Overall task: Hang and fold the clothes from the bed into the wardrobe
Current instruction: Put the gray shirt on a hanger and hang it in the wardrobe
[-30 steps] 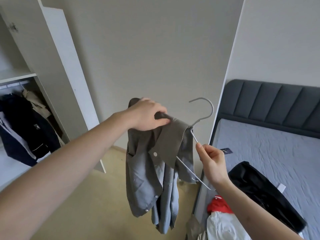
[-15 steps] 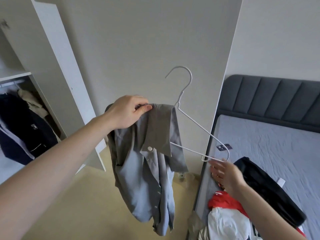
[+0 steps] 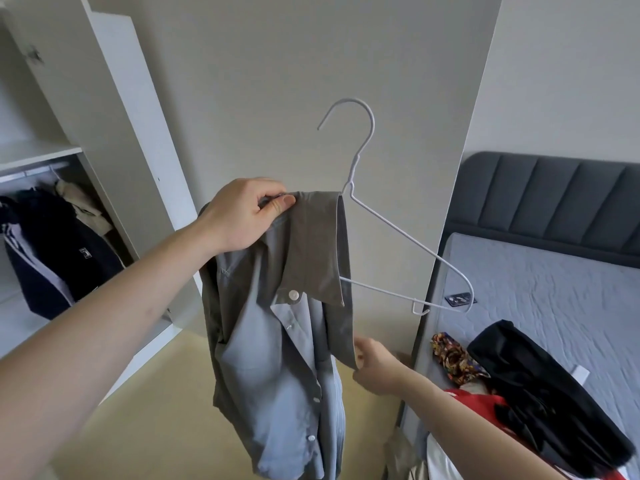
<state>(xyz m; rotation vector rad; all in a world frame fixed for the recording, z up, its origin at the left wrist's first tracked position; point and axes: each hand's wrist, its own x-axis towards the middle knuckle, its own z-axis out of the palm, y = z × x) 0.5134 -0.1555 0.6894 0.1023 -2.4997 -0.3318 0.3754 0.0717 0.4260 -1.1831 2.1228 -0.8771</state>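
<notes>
I am standing between the open wardrobe point(image 3: 114, 174) on my left, where dark jackets point(image 3: 59, 251) are already hanging from the rail, and the bed point(image 3: 540, 306) on my right, where a black garment point(image 3: 540, 393), something red point(image 3: 478, 407), something white and a patterned cloth point(image 3: 453, 358) are still lying in a heap at the near edge, so by my reckoning I am only partway through the job. The step I am working on is getting the grey shirt point(image 3: 277, 341) onto the white wire hanger point(image 3: 388, 237): the shirt is hanging in mid-air in front of me, bunched over the hanger's left arm only, while the right arm and the bottom bar are sticking out bare towards the bed. My left hand point(image 3: 246, 213) is gripping the collar and the top of the hanger together, thumb pressing down on the fabric, holding the whole thing up with the hook pointing at the ceiling. My right hand point(image 3: 375, 367) is pinching the shirt's loose right edge lower down. The next move, I think, is drawing that edge up and over the bare right arm so the shoulders are sitting evenly, then carrying it left to the rail. Compared with half a second ago, my right hand is no longer by the hanger's far right tip; it is now lower and nearer, taking hold of the shirt, and the hanger is sitting more upright.
</notes>
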